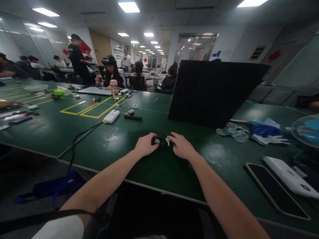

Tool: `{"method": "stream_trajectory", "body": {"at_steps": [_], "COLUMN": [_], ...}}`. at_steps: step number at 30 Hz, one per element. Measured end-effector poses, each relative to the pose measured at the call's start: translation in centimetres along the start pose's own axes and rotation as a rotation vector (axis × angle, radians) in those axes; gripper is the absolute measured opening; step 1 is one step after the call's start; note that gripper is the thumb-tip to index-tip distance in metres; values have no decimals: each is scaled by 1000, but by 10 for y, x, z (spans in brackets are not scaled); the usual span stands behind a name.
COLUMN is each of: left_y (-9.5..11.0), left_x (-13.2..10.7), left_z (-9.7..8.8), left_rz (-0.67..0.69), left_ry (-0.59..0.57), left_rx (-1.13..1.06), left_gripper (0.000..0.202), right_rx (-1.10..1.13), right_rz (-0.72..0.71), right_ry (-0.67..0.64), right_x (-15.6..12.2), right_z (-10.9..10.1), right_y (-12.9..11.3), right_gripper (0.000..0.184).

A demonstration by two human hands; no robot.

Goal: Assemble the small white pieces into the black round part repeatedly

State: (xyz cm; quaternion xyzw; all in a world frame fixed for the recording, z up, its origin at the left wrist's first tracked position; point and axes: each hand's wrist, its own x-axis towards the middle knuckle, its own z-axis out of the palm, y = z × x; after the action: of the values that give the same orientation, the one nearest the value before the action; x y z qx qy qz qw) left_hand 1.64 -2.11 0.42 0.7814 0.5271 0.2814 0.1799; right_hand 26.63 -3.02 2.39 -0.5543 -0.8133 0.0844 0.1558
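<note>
My left hand [146, 145] rests on the green table [104, 139], fingers curled around a small black object with a round pale face [157, 141]. My right hand [182, 146] lies just right of it, fingers bent and pinched on a tiny white piece [167, 141] close to the black object. Both forearms reach in from the bottom edge. What the small parts are is too small to tell.
A black board [211, 91] leans upright behind my hands. A phone [275, 189] and a white power bank [290, 176] lie at the right, with blue gloves [265, 130] and a fan [307, 130]. Another white power bank [111, 116] with a cable lies at the left. Several people sit at the far tables.
</note>
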Motion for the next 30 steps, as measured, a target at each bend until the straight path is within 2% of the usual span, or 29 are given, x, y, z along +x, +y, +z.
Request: {"method": "stream_trajectory", "body": {"at_steps": [4, 7, 11, 13, 15, 18, 24, 30], "left_y": [-3, -5, -5, -5, -4, -4, -6, -2], "left_x": [1, 0, 1, 1, 1, 0, 1, -1], "left_z": [-3, -2, 2, 4, 4, 4, 6, 4], "left_rz": [-38, 3, 52, 58, 59, 62, 62, 98], "left_ry": [17, 6, -21, -35, -44, -57, -64, -82], "left_rx": [62, 38, -4, -18, -27, -51, -97, -124], "left_gripper": [44, 43, 46, 47, 47, 47, 44, 41], "right_rx": [-106, -124, -2, 159, 350, 474, 334, 201], "right_rz": [-76, -73, 31, 90, 107, 74, 44, 21], "right_ry": [-74, -39, 193, 315, 357, 309, 189, 145], "right_x": [12, 9, -5, -10, -11, -11, -10, -11], "right_z": [12, 11, 5, 3, 3, 7, 9, 8], "right_y": [-7, -6, -10, -17, -26, -37, -40, -42], "right_gripper": [43, 32, 24, 29, 33, 31, 25, 27]}}
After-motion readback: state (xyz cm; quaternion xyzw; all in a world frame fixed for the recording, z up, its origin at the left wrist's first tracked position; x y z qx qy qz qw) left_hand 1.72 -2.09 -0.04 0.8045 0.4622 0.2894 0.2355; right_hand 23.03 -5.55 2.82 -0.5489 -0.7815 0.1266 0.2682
